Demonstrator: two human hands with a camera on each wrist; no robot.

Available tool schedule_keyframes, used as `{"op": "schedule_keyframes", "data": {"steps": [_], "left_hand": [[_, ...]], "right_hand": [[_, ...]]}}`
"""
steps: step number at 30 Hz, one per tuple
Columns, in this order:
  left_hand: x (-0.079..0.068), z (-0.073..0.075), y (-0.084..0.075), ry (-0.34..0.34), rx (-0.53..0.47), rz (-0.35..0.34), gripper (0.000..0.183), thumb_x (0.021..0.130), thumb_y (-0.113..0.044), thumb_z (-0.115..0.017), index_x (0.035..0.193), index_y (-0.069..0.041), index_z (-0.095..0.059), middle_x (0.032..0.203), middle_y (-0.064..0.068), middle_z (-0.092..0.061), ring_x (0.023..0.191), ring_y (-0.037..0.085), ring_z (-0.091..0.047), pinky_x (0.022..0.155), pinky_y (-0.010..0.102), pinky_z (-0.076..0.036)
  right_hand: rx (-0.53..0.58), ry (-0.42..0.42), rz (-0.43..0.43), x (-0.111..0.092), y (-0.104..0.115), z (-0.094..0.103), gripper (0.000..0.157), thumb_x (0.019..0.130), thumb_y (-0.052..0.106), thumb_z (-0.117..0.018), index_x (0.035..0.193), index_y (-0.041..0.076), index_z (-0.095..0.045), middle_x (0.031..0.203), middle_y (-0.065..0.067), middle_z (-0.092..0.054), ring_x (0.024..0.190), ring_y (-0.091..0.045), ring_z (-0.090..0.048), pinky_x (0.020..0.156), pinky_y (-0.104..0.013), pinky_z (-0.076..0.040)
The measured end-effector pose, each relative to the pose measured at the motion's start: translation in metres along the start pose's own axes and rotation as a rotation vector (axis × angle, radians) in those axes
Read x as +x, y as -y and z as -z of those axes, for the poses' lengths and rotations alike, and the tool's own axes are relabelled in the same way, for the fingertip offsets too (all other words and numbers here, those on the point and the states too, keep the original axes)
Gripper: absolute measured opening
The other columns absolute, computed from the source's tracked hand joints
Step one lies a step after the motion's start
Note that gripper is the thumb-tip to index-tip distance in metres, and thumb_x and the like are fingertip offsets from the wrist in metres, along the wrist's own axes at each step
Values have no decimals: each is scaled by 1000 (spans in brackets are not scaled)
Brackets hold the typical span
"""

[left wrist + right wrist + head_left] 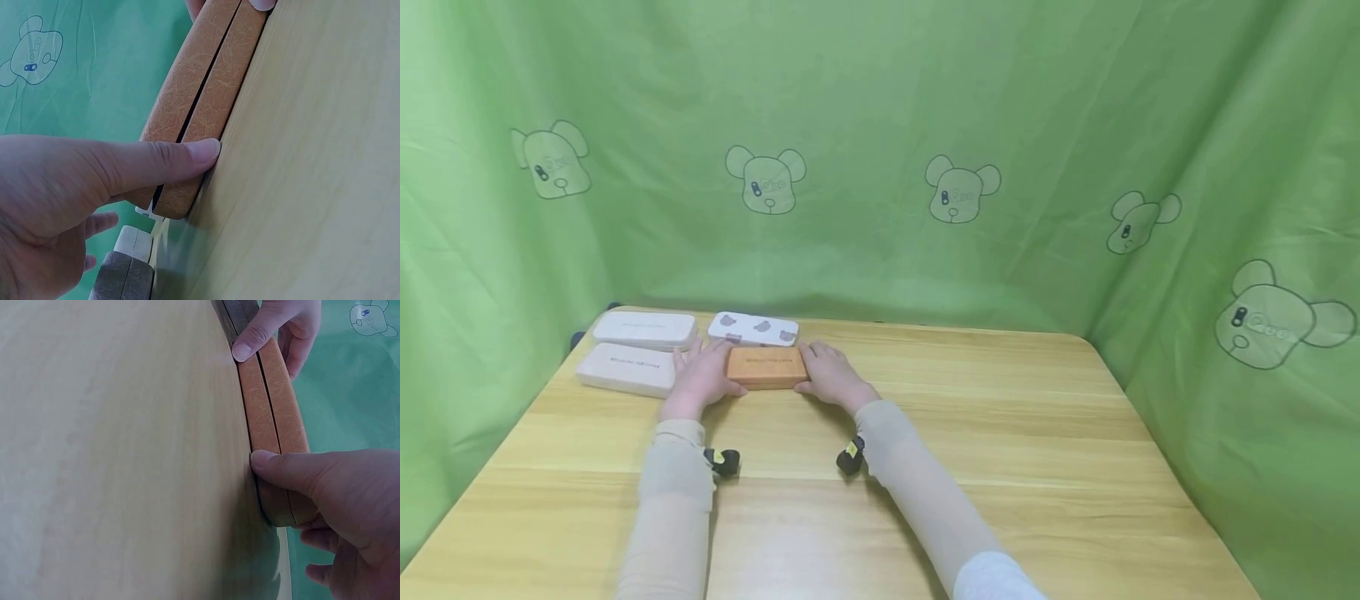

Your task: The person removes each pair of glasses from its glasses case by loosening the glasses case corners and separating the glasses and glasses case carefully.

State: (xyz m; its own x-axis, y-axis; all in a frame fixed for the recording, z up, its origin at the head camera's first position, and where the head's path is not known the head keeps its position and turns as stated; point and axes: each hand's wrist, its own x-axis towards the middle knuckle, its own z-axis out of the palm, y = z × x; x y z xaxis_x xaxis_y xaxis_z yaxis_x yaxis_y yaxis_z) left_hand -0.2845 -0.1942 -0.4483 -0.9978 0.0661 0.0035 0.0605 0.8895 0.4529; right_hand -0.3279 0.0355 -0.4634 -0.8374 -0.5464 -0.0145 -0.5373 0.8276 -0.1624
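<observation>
An orange-brown glasses case [767,369] lies closed on the table, its long side toward me. My left hand [698,379] grips its left end, the thumb [201,151] pressed across the front face over the dark seam. At the other end my right hand [835,377] holds the case, the thumb [265,459] on the front near the table and the other fingers behind. Right behind this case sits a white glasses case [752,327] with brown bear heads. A pale beige glasses case [625,368] lies just left of my left hand, partly covered by it.
Another whitish glasses case [644,329] lies behind the beige one at the table's back left corner. The wooden table [985,450] extends to the right and toward me. A green curtain [865,108] with printed bear heads hangs around its back and sides.
</observation>
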Motion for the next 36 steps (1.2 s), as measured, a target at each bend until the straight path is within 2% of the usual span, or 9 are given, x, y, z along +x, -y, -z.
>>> {"op": "schedule_keyframes", "data": {"steps": [12,25,36], "left_hand": [[3,0,-1,8,2,-25,92,69,-29,-85,145,-2,-40,154,23,-35,148,48,-9,114,72,8],[6,-3,-7,-47,37,-93,89,67,-35,-86,141,-4,-46,150,20,-42,146,49,-17,118,66,12],[9,-5,-19,-36,-22,-132,84,68,-36,-86,137,-6,-49,147,17,-48,147,46,-17,116,70,8]], "right_hand": [[8,-6,-8,-3,-4,1,84,89,41,-67,153,5,-26,154,-19,-37,143,-32,-36,122,-46,-26],[17,-29,-20,-15,-14,9,83,89,41,-68,152,5,-27,154,-17,-38,143,-31,-37,122,-46,-26],[30,-32,-13,-28,-27,20,83,89,39,-67,152,3,-26,155,-19,-35,144,-34,-35,123,-48,-24]]}}
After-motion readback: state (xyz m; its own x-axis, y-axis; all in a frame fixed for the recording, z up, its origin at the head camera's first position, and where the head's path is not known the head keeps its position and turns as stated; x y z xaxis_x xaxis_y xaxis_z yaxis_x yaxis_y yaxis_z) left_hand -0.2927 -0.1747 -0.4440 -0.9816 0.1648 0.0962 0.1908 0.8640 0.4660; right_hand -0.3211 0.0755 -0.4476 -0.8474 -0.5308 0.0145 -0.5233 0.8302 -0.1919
